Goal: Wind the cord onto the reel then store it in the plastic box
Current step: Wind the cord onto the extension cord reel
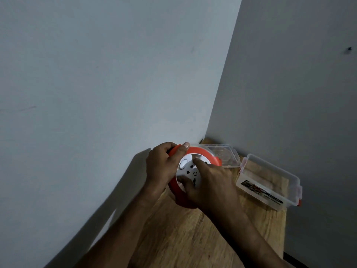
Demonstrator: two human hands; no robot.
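An orange cord reel (204, 153) with a white socket face (188, 170) is held above the wooden table (193, 238). My left hand (162, 165) grips the reel's left rim, thumb over its top edge. My right hand (210, 184) lies on the white face, fingers pressing its centre disc. No loose cord shows. The clear plastic box (270, 182) stands open to the right on the table, apart from the reel, with red latches and a printed label on its near wall. Its clear lid (226, 155) lies behind the reel.
Grey walls (96, 84) meet in a corner right behind the table, close on the left and at the back. The table's right edge (285, 229) drops off below the box. Bare wood lies in front of the reel.
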